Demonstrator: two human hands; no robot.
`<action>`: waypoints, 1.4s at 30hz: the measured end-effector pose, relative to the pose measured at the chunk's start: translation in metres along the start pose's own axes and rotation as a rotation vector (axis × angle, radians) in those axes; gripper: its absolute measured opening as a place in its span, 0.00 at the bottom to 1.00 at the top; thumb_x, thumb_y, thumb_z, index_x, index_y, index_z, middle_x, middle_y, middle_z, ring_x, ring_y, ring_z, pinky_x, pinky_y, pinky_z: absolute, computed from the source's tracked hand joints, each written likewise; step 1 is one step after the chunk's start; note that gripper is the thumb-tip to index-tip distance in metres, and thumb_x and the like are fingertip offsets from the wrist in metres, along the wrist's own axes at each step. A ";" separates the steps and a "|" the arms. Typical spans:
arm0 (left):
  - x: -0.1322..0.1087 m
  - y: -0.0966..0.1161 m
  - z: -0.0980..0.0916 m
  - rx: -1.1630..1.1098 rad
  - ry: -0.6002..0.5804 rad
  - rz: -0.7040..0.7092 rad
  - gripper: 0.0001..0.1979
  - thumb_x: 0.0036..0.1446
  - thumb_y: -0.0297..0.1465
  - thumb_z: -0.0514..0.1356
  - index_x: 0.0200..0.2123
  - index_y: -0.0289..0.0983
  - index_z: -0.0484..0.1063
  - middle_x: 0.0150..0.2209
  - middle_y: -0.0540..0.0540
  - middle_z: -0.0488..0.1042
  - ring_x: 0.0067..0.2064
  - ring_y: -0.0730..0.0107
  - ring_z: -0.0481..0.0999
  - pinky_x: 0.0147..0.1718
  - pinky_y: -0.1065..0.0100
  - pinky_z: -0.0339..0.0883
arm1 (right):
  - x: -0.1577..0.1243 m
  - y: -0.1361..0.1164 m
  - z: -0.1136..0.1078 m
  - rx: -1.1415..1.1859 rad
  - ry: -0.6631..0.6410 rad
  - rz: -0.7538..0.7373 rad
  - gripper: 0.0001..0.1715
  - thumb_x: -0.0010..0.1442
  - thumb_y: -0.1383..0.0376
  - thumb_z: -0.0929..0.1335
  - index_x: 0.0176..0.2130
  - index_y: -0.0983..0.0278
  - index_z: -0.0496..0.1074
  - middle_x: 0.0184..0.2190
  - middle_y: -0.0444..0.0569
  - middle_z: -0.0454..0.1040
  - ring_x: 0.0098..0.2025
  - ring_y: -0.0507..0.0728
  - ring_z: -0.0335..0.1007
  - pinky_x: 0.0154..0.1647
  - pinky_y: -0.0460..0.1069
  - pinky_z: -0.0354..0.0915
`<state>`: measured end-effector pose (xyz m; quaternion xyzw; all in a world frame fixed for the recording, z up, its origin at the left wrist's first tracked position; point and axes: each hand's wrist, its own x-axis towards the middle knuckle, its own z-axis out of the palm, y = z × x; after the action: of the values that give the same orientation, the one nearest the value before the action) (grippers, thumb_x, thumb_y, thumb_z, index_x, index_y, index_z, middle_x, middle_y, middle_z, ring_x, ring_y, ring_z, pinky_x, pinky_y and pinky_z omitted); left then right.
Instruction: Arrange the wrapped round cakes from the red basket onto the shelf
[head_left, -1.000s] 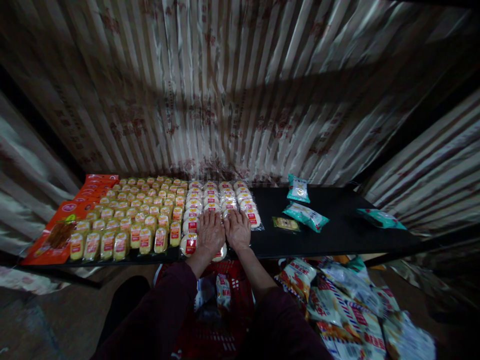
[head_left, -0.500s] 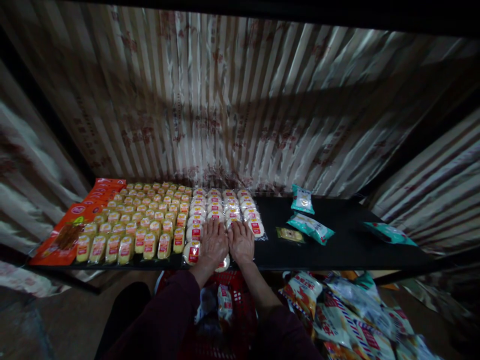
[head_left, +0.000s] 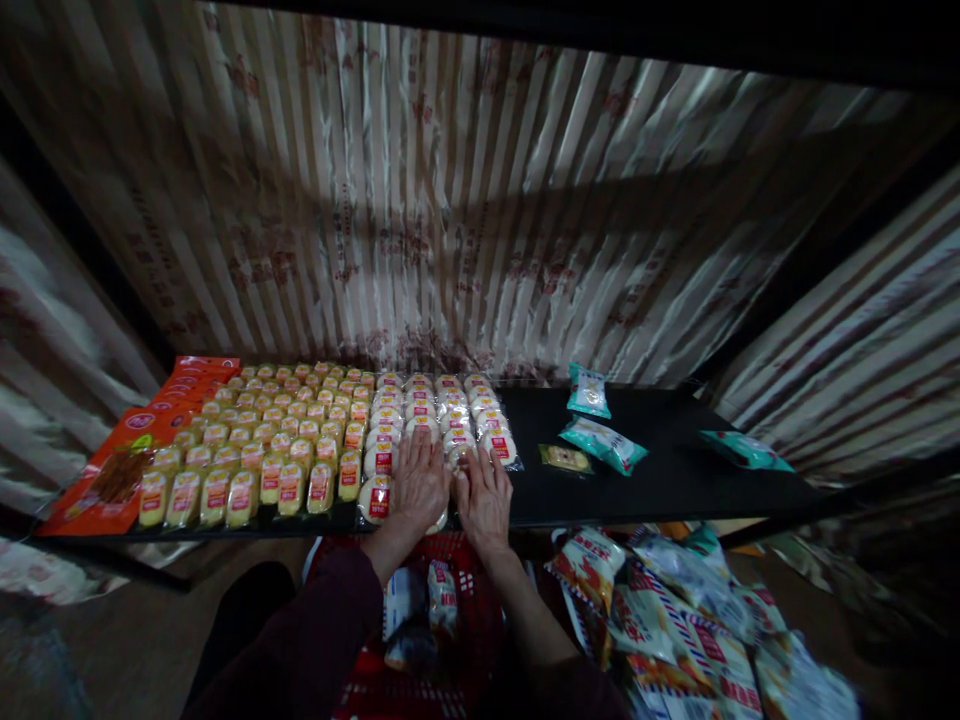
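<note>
Rows of round white packaged cakes (head_left: 384, 417) overlap on the black shelf (head_left: 600, 497). My left hand (head_left: 420, 484) lies over the second row, fingers stretched forward on the wrappers. Beside it my right hand (head_left: 485, 497) rests at the front of the third row, fingers spread and slightly bent, partly hiding the cakes under it. To the left stand many small yellow packaged cakes (head_left: 214, 492). Flat orange packets (head_left: 120, 470) overlap at the shelf's left end.
Teal packets (head_left: 604, 444) and one small yellow packet (head_left: 565, 458) lie on the shelf's right part. Below are a red basket (head_left: 480, 590) with packets in it and a pile of snack bags (head_left: 675, 630). A striped sheet (head_left: 450, 200) hangs behind.
The view has shifted slightly, so the shelf's goods appear further left. My right hand's fingers are more spread and bent, and its wrist has drawn a little away from my left.
</note>
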<state>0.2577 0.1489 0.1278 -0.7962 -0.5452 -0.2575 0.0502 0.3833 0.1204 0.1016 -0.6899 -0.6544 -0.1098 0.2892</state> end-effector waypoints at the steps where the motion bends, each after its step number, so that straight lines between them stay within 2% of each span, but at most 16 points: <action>1: -0.003 0.002 -0.003 -0.004 -0.004 0.006 0.22 0.62 0.35 0.48 0.56 0.33 0.65 0.62 0.37 0.60 0.66 0.54 0.51 0.63 0.47 0.45 | -0.006 0.000 0.000 -0.008 -0.020 -0.012 0.25 0.66 0.61 0.56 0.58 0.65 0.64 0.61 0.53 0.61 0.66 0.61 0.45 0.61 0.57 0.50; 7: -0.046 0.008 -0.008 -0.005 0.019 0.036 0.25 0.61 0.35 0.50 0.61 0.36 0.59 0.66 0.39 0.53 0.68 0.54 0.44 0.64 0.48 0.43 | -0.024 0.002 0.005 -0.014 -0.087 0.057 0.26 0.67 0.61 0.54 0.60 0.63 0.61 0.63 0.51 0.59 0.65 0.61 0.48 0.59 0.57 0.52; 10: -0.068 0.007 -0.003 -0.008 0.003 0.075 0.25 0.62 0.36 0.50 0.62 0.37 0.57 0.66 0.41 0.52 0.68 0.55 0.43 0.64 0.48 0.43 | -0.025 0.002 0.006 0.004 -0.100 0.096 0.27 0.67 0.61 0.53 0.61 0.63 0.60 0.63 0.52 0.58 0.63 0.60 0.51 0.59 0.56 0.53; 13: -0.078 0.006 0.006 -0.024 -0.006 0.098 0.25 0.61 0.36 0.50 0.62 0.38 0.57 0.66 0.41 0.53 0.68 0.54 0.44 0.63 0.48 0.46 | -0.027 0.001 0.008 0.043 -0.081 0.110 0.28 0.67 0.60 0.52 0.62 0.63 0.58 0.64 0.53 0.57 0.63 0.60 0.50 0.60 0.57 0.52; 18: -0.074 0.004 0.015 -0.044 0.015 0.154 0.25 0.60 0.32 0.52 0.60 0.37 0.59 0.66 0.39 0.51 0.68 0.52 0.43 0.63 0.46 0.48 | -0.033 0.001 0.013 0.140 -0.033 0.106 0.30 0.66 0.57 0.52 0.62 0.66 0.57 0.65 0.58 0.52 0.65 0.62 0.46 0.60 0.60 0.52; 25: -0.070 0.001 0.009 -0.085 0.000 0.194 0.26 0.58 0.30 0.51 0.60 0.33 0.58 0.66 0.37 0.52 0.68 0.52 0.44 0.62 0.47 0.50 | -0.033 -0.001 0.012 0.182 0.002 0.149 0.31 0.66 0.55 0.52 0.62 0.64 0.57 0.66 0.59 0.47 0.65 0.65 0.43 0.59 0.64 0.52; 31: -0.072 -0.002 0.011 -0.082 0.013 0.221 0.25 0.60 0.31 0.51 0.60 0.33 0.58 0.66 0.37 0.51 0.68 0.54 0.42 0.63 0.49 0.49 | -0.032 -0.002 0.013 0.082 -0.068 0.144 0.29 0.66 0.57 0.53 0.61 0.63 0.59 0.65 0.57 0.51 0.65 0.64 0.44 0.59 0.62 0.53; 36: -0.074 0.000 0.011 -0.079 0.022 0.199 0.25 0.61 0.32 0.50 0.61 0.33 0.58 0.65 0.38 0.53 0.68 0.54 0.43 0.63 0.49 0.48 | -0.034 0.001 0.015 0.082 -0.037 0.148 0.30 0.66 0.57 0.53 0.62 0.66 0.57 0.65 0.60 0.51 0.66 0.64 0.43 0.60 0.62 0.52; 42: -0.074 0.000 0.010 -0.058 0.032 0.195 0.25 0.61 0.32 0.50 0.61 0.34 0.57 0.66 0.37 0.52 0.68 0.53 0.44 0.62 0.48 0.49 | -0.039 0.003 0.013 0.051 -0.068 0.137 0.29 0.66 0.57 0.52 0.62 0.64 0.57 0.65 0.57 0.52 0.66 0.62 0.44 0.60 0.60 0.52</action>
<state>0.2413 0.0900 0.0850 -0.8425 -0.4564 -0.2797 0.0607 0.3781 0.0947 0.0696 -0.7287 -0.6178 -0.0495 0.2912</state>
